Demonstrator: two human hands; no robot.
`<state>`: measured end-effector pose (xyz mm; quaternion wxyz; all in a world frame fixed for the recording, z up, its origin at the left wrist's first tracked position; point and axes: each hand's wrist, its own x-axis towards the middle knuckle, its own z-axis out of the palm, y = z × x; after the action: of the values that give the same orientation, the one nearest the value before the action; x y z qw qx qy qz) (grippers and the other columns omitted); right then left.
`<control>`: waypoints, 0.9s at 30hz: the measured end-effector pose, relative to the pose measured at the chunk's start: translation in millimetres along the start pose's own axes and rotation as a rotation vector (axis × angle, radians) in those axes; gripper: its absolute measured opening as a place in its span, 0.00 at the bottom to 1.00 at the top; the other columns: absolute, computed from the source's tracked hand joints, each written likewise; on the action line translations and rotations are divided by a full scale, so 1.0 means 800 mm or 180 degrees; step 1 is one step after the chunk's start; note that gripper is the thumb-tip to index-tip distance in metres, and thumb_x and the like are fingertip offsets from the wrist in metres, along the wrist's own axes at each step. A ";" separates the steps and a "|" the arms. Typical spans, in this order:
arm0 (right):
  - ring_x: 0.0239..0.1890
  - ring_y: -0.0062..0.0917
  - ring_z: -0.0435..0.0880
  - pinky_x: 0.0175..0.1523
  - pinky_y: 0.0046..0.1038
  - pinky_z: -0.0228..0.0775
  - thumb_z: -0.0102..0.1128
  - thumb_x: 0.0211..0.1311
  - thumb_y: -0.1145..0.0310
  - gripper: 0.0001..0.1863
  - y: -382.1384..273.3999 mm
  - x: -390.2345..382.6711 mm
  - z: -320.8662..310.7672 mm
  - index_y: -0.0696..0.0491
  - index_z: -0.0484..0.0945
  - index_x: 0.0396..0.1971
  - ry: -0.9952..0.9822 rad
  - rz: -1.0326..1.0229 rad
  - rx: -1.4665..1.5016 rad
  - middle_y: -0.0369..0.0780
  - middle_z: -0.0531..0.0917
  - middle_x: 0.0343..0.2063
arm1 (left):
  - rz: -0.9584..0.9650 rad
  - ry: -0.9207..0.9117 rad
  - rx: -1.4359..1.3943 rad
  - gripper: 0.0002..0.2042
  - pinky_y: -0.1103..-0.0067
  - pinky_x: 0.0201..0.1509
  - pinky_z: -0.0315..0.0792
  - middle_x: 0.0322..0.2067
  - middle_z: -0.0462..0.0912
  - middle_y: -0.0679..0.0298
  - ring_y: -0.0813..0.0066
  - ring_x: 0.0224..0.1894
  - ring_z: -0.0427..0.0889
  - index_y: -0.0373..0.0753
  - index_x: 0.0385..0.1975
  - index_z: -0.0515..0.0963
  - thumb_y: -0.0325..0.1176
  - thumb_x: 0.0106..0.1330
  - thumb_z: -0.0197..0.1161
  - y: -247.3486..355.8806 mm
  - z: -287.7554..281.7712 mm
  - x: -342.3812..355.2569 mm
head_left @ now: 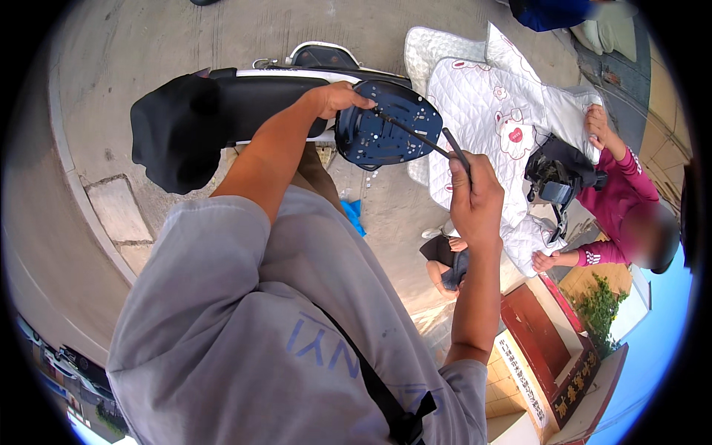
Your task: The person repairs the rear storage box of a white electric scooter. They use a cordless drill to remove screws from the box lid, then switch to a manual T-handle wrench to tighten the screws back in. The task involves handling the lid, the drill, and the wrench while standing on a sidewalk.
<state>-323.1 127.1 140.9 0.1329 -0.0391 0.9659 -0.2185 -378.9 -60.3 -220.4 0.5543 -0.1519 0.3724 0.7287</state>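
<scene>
A dark, perforated mounting plate [389, 130] sits on the back of a scooter [267, 107] with a black seat and white trim. My left hand [337, 99] is at the plate's upper left, fingers closed around the end of a slim dark tool [404, 127] that runs diagonally across the plate. My right hand [475, 185] is at the lower right of the plate, gripping a dark bar at that tool's other end. A black cover [167, 133] drapes over the scooter's left end.
A person in a maroon top [608, 200] holds a white quilted cover [467, 111] over a black scooter part [560, 178] at right. Another person [449, 271] sits low below it. A blue plastic piece [352, 219] lies on the pavement. A building entrance [534, 334] shows at lower right.
</scene>
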 end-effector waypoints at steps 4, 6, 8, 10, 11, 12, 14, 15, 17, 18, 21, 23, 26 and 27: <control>0.28 0.41 0.83 0.34 0.34 0.75 0.63 0.73 0.72 0.05 0.001 0.001 -0.002 0.55 0.83 0.45 -0.0066 -0.0201 -0.0162 0.45 0.83 0.32 | 0.0029 -0.0035 -0.0005 0.19 0.68 0.65 0.76 0.52 0.89 0.60 0.65 0.55 0.86 0.36 0.54 0.85 0.31 0.64 0.76 0.004 0.005 -0.008; 0.29 0.41 0.84 0.34 0.35 0.76 0.64 0.73 0.73 0.05 -0.001 0.005 -0.003 0.54 0.83 0.45 -0.0087 -0.0390 -0.0199 0.45 0.83 0.33 | 0.0079 -0.0011 0.0016 0.18 0.69 0.65 0.75 0.51 0.89 0.60 0.66 0.55 0.86 0.36 0.53 0.86 0.31 0.64 0.76 -0.002 0.001 -0.001; 0.31 0.40 0.85 0.36 0.36 0.76 0.66 0.68 0.75 0.08 0.001 0.006 -0.004 0.54 0.84 0.45 -0.0143 -0.0584 -0.0333 0.43 0.84 0.34 | 0.0087 -0.0012 0.0029 0.18 0.69 0.66 0.74 0.51 0.89 0.61 0.67 0.54 0.86 0.36 0.53 0.86 0.32 0.64 0.77 -0.004 -0.001 0.002; 0.32 0.39 0.85 0.37 0.37 0.76 0.67 0.63 0.76 0.11 -0.002 0.009 -0.004 0.53 0.84 0.45 -0.0170 -0.0840 -0.0399 0.42 0.85 0.34 | 0.0052 -0.0039 0.0032 0.18 0.70 0.66 0.74 0.50 0.90 0.62 0.68 0.54 0.86 0.35 0.52 0.86 0.32 0.63 0.77 -0.003 0.000 0.002; 0.33 0.40 0.85 0.39 0.37 0.76 0.67 0.62 0.77 0.12 -0.003 0.011 -0.007 0.54 0.84 0.45 -0.0275 -0.1008 -0.0576 0.42 0.85 0.35 | 0.0050 -0.0028 0.0032 0.18 0.70 0.66 0.74 0.50 0.90 0.62 0.68 0.54 0.85 0.35 0.52 0.86 0.32 0.63 0.77 -0.003 -0.001 0.003; 0.35 0.40 0.84 0.40 0.38 0.75 0.66 0.61 0.78 0.13 -0.004 0.013 -0.011 0.54 0.84 0.46 -0.0379 -0.1175 -0.0753 0.42 0.85 0.36 | 0.0047 -0.0017 0.0033 0.18 0.70 0.66 0.73 0.50 0.90 0.62 0.68 0.54 0.85 0.35 0.51 0.86 0.32 0.63 0.77 -0.004 -0.001 0.004; 0.37 0.40 0.84 0.43 0.39 0.75 0.66 0.59 0.79 0.15 -0.008 0.019 -0.018 0.54 0.84 0.46 -0.0600 -0.1419 -0.1015 0.42 0.85 0.38 | 0.0047 0.0000 0.0039 0.17 0.70 0.65 0.73 0.50 0.90 0.62 0.68 0.54 0.85 0.35 0.51 0.87 0.32 0.63 0.77 -0.003 0.000 0.004; 0.38 0.40 0.83 0.44 0.39 0.75 0.65 0.58 0.79 0.16 -0.009 0.023 -0.020 0.54 0.84 0.46 -0.0717 -0.1496 -0.1099 0.42 0.85 0.38 | 0.0051 0.0007 0.0044 0.17 0.71 0.66 0.72 0.50 0.90 0.62 0.68 0.54 0.85 0.35 0.51 0.87 0.32 0.63 0.77 -0.003 0.001 0.003; 0.40 0.40 0.83 0.46 0.39 0.74 0.66 0.57 0.80 0.16 -0.010 0.027 -0.025 0.54 0.84 0.46 -0.0821 -0.1482 -0.1094 0.42 0.85 0.39 | 0.0109 0.0040 0.0109 0.19 0.70 0.66 0.73 0.52 0.89 0.60 0.66 0.55 0.85 0.34 0.53 0.85 0.33 0.64 0.77 -0.005 -0.001 0.007; 0.41 0.39 0.82 0.48 0.39 0.73 0.66 0.57 0.80 0.16 -0.010 0.025 -0.028 0.54 0.84 0.47 -0.0807 -0.1393 -0.1006 0.42 0.85 0.39 | 0.0164 0.0067 0.0167 0.21 0.69 0.66 0.74 0.54 0.88 0.58 0.64 0.57 0.85 0.33 0.55 0.84 0.33 0.64 0.78 -0.011 -0.004 0.013; 0.42 0.41 0.82 0.49 0.40 0.73 0.65 0.60 0.80 0.15 -0.004 0.019 -0.033 0.55 0.84 0.47 -0.0673 -0.1133 -0.0601 0.43 0.84 0.40 | 0.0137 -0.0038 0.0124 0.24 0.68 0.68 0.73 0.57 0.86 0.55 0.62 0.59 0.84 0.31 0.58 0.82 0.35 0.63 0.78 -0.009 -0.005 0.013; 0.42 0.43 0.82 0.49 0.40 0.74 0.63 0.62 0.80 0.13 -0.001 0.018 -0.033 0.56 0.84 0.46 -0.0604 -0.1017 -0.0418 0.44 0.85 0.40 | 0.0094 -0.0041 0.0136 0.25 0.67 0.68 0.72 0.57 0.86 0.55 0.62 0.60 0.83 0.31 0.58 0.82 0.35 0.63 0.79 -0.007 -0.004 0.011; 0.42 0.44 0.83 0.49 0.40 0.75 0.62 0.64 0.80 0.12 0.000 0.020 -0.033 0.56 0.84 0.46 -0.0591 -0.0902 -0.0365 0.46 0.85 0.39 | 0.0074 0.0096 0.0204 0.22 0.68 0.67 0.72 0.54 0.87 0.58 0.64 0.57 0.84 0.32 0.55 0.84 0.34 0.63 0.78 -0.006 -0.003 0.009; 0.42 0.45 0.83 0.49 0.41 0.75 0.62 0.64 0.80 0.11 0.000 0.021 -0.033 0.57 0.84 0.46 -0.0596 -0.0847 -0.0362 0.46 0.85 0.39 | 0.0055 0.0104 0.0145 0.19 0.69 0.66 0.72 0.52 0.88 0.60 0.66 0.55 0.84 0.34 0.53 0.85 0.33 0.63 0.78 -0.005 -0.001 0.007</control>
<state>-346.2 136.0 160.1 0.1897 -0.1943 0.9464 -0.1746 -377.0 -56.6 -226.1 0.5452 -0.1479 0.3992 0.7222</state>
